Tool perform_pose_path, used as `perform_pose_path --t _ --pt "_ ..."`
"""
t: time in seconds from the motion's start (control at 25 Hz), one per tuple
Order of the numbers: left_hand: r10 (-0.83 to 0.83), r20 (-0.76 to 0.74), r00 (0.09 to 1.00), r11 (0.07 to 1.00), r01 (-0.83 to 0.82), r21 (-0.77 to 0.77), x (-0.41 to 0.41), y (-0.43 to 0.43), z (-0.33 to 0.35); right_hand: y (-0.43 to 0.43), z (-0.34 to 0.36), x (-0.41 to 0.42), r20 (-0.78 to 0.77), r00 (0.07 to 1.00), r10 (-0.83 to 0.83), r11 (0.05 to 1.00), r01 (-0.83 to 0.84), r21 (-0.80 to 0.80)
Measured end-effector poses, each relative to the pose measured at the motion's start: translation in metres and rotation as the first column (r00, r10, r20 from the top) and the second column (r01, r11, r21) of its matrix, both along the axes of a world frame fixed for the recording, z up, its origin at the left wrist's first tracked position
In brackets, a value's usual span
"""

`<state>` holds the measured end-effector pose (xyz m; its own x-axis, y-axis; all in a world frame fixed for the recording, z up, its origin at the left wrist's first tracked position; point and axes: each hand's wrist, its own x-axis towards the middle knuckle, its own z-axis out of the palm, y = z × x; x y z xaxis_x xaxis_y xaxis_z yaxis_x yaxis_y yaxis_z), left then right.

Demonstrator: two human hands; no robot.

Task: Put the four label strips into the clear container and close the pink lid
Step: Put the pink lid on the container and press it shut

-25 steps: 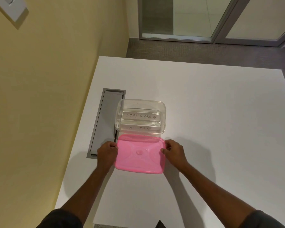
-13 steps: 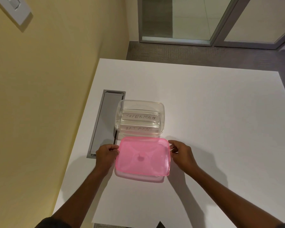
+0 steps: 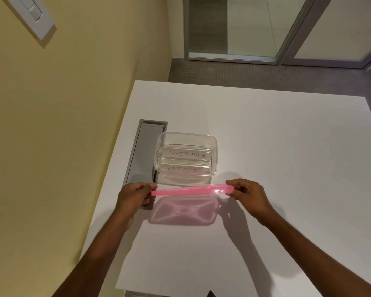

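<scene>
The clear container stands open on the white table. Inside lie label strips; the two I can read say SUPERMAN and BATMAN. The pink lid hangs in the air just in front of the container, seen almost edge-on, level with the container's near rim. My left hand pinches its left end and my right hand pinches its right end. A pink shadow of the lid falls on the table below.
A grey cable hatch is set into the table left of the container. A yellow wall runs close along the left table edge. Beyond the far edge are carpet and a glass door.
Both hands have raised the pink lid off the table and tipped it toward flat, edge-on to me, moving it nearer the container. The container has not moved.
</scene>
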<state>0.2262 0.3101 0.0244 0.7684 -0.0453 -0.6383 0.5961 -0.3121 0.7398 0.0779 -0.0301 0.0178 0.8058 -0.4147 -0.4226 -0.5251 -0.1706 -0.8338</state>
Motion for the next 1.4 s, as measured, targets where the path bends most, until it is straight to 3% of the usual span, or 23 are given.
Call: perform_pose_path --t 0.12,0.24,0.52,0.92,1.4 --pt "0.02 0.105 0.994 1.0 -0.018 -0.019 0.003 -0.006 0.016 0.001 0.009 0.009 0.008 0.999 -0.05 0.997 0.05 0.057" --pt "-0.011 0.232 0.973 0.997 -0.006 0.072 0.01 -0.019 0.031 0.002 0.015 0.021 0.002 0.993 -0.12 0.989 0.119 0.086" --pt "-0.073 0.444 0.893 0.985 -0.005 0.171 0.043 -0.041 0.025 0.014 0.016 0.056 -0.018 0.981 -0.191 0.982 0.191 -0.011" --pt "-0.156 0.401 0.903 0.975 0.074 0.212 0.09 -0.062 0.0 0.017 -0.004 0.101 -0.072 0.953 -0.296 0.954 0.29 -0.083" --pt "-0.132 0.387 0.912 0.97 0.039 0.239 0.109 -0.067 -0.024 0.018 -0.021 0.103 -0.142 0.943 -0.3 0.953 0.289 -0.095"
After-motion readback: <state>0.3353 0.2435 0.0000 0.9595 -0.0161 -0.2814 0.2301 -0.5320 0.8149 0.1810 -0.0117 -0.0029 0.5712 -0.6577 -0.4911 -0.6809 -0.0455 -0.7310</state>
